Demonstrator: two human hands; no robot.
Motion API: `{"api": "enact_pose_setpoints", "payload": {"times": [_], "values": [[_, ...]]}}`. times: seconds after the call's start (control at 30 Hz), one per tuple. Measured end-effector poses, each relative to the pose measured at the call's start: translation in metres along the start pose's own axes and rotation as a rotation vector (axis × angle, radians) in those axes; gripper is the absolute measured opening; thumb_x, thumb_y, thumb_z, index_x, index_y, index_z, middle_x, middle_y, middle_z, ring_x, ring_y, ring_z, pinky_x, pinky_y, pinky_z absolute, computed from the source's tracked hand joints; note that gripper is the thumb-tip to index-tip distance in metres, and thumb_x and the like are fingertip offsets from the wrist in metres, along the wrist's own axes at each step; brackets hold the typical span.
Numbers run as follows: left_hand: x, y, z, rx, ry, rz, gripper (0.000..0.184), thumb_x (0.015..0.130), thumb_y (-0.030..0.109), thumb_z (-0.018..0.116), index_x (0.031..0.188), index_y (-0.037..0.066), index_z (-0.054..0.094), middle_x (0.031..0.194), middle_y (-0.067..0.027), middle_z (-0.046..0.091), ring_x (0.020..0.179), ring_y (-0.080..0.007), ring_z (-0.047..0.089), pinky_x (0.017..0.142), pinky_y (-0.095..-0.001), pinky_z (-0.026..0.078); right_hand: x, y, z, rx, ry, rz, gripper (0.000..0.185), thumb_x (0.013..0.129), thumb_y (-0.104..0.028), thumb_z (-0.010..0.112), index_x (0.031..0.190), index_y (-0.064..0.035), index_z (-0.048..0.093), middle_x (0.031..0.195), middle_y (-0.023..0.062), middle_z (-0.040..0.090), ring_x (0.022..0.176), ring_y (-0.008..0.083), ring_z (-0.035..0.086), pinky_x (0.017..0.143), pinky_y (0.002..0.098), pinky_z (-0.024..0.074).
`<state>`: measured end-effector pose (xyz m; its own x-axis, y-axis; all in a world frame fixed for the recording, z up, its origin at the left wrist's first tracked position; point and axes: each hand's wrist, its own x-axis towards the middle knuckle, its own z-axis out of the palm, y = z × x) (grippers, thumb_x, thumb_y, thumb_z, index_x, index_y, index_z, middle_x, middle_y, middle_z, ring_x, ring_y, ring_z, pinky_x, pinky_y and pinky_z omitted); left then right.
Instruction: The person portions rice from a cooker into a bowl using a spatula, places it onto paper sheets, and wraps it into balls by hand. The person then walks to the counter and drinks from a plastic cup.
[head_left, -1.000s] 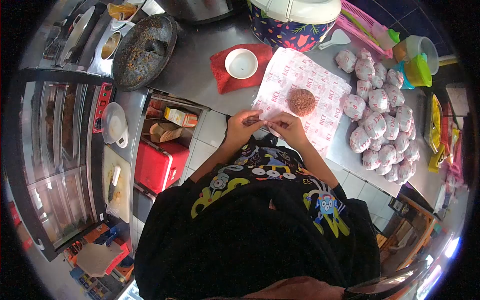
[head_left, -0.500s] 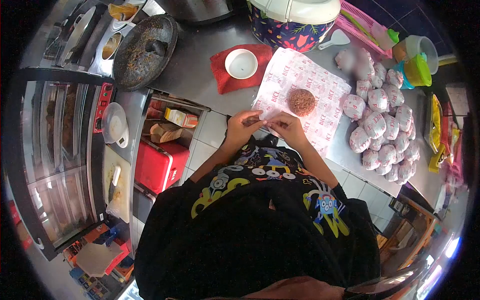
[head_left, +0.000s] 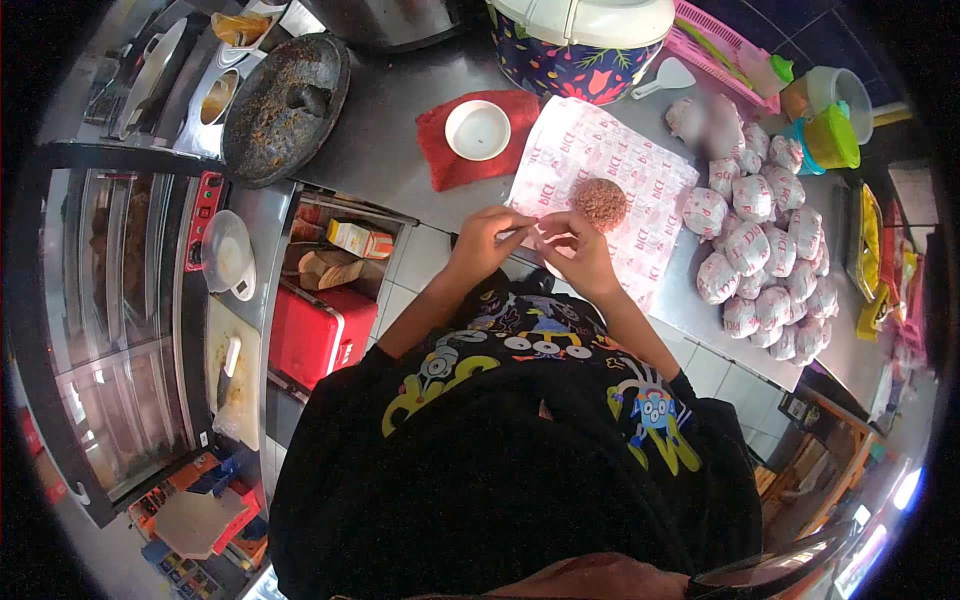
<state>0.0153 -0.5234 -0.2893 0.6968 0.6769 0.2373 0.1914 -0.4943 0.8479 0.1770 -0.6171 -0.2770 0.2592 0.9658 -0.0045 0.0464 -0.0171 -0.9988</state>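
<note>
Printed white-and-pink wrapping paper (head_left: pixel 655 185) lies on the steel counter with a round mound of brown rice (head_left: pixel 600 204) on it. At the paper's near left edge, my left hand (head_left: pixel 488 242) is closed, thumb and forefinger pinching the paper. Close beside it, my right hand (head_left: pixel 582 258) also pinches at that edge, its other fingers curled. The two sets of fingertips almost meet, just short of the mound. Behind the paper, a small white bowl (head_left: pixel 477 130) rests on a folded red cloth (head_left: pixel 440 160).
Several paper-wrapped bundles (head_left: pixel 755 200) are piled to the right. A flowered rice container (head_left: pixel 575 65) stands at the back, with a white rice paddle (head_left: pixel 668 76) beside it. At the left are a stone mortar (head_left: pixel 270 130) and a small scale (head_left: pixel 243 285).
Both hands have shifted slightly up along the paper's near edge, and the right fingers are more curled. The mound stays in place on the paper. The view has moved a little.
</note>
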Motion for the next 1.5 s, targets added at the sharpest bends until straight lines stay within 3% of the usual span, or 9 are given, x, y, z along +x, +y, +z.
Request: {"api": "enact_pose_setpoints", "payload": {"times": [0.1,0.3,0.53,0.67,0.77,0.8,1.0,1.3,1.5], "values": [[0.011,0.006,-0.001,0.05,0.031,0.063,0.013,0.084,0.008,0.065,0.093,0.0,0.066,0.092,-0.0117,0.065,0.08,-0.0222,0.065,0.063,-0.0296,0.051,-0.002,0.011,-0.005,-0.224,-0.012,0.075,0.014,0.081,-0.004,0.067,0.095,0.0003,0.065,0.083,0.0072,0.065,0.074,0.0129,0.061,0.067,0.0252,0.049],[0.021,0.011,0.002,-0.326,-0.012,-0.265,0.013,0.092,0.01,0.056,0.095,-0.003,0.053,0.077,-0.0123,0.064,0.07,-0.0185,0.067,0.057,-0.0281,0.052,-0.007,-0.008,-0.019,-0.196,0.08,0.005,0.012,0.08,-0.006,0.069,0.091,-0.0005,0.067,0.079,0.0071,0.065,0.066,0.0113,0.059,0.061,0.0257,0.0472],[0.029,-0.007,0.012,-0.341,0.237,-0.259,0.014,0.094,0.01,0.053,0.095,-0.003,0.05,0.077,-0.0112,0.063,0.064,-0.0139,0.065,0.055,-0.0265,0.052,-0.043,-0.003,-0.085,-0.773,0.069,-0.021,0.017,0.069,-0.004,0.07,0.086,-0.0044,0.068,0.084,0.0107,0.063,0.085,0.0284,0.057,0.075,0.0367,0.0464],[0.021,-0.022,0.015,-0.189,0.209,-0.381,0.017,0.088,0.013,0.062,0.096,0.001,0.054,0.078,-0.0121,0.061,0.061,-0.0157,0.06,0.053,-0.0299,0.046,-0.063,-0.004,-0.114,-0.806,0.357,-0.021,0.017,0.069,0.0,0.069,0.084,-0.0071,0.07,0.093,0.0107,0.061,0.091,0.0277,0.057,0.076,0.0361,0.0462],[0.035,0.017,0.007,0.617,0.266,0.122,0.023,0.08,0.012,0.067,0.098,0.003,0.057,0.087,-0.0142,0.06,0.078,-0.0233,0.06,0.066,-0.0378,0.046,-0.065,0.001,-0.115,-0.545,0.571,0.002,0.021,0.071,0.005,0.067,0.089,-0.0062,0.069,0.1,0.0096,0.058,0.099,0.0227,0.056,0.075,0.032,0.0483],[0.042,0.034,0.007,0.557,0.213,0.134,0.031,0.074,0.012,0.068,0.103,0.005,0.059,0.096,-0.0154,0.059,0.093,-0.03,0.055,0.078,-0.0427,0.043,-0.062,-0.002,-0.108,-0.411,0.612,0.007,0.023,0.072,0.006,0.066,0.091,-0.0059,0.068,0.098,0.0095,0.058,0.102,0.0214,0.055,0.078,0.031,0.0489],[0.077,0.082,0.053,-0.065,-0.371,0.157,0.022,0.081,0.013,0.069,0.099,0.001,0.064,0.092,-0.0134,0.065,0.078,-0.0248,0.065,0.069,-0.0326,0.05,-0.036,-0.019,-0.074,-0.122,0.588,-0.083,0.015,0.085,0.003,0.059,0.099,-0.0008,0.063,0.093,0.01,0.059,0.087,0.017,0.059,0.077,0.0273,0.048],[0.085,0.078,0.068,-0.27,-0.268,-0.06,0.015,0.082,0.004,0.068,0.096,-0.001,0.068,0.085,-0.0108,0.069,0.075,-0.0133,0.066,0.067,-0.0259,0.054,-0.033,-0.019,-0.09,-0.261,0.52,-0.204,0.017,0.083,-0.002,0.063,0.1,-0.0002,0.063,0.093,0.0104,0.058,0.086,0.0191,0.055,0.075,0.0287,0.0454],[0.094,0.069,0.067,-0.347,-0.272,-0.204,0.012,0.081,0.002,0.069,0.092,-0.002,0.07,0.087,-0.0086,0.071,0.075,-0.009,0.064,0.069,-0.0234,0.052,-0.024,-0.028,-0.094,-0.488,0.845,-0.11,0.016,0.078,-0.003,0.069,0.092,-0.0009,0.062,0.095,0.0101,0.056,0.084,0.0192,0.055,0.072,0.0281,0.046]]}}
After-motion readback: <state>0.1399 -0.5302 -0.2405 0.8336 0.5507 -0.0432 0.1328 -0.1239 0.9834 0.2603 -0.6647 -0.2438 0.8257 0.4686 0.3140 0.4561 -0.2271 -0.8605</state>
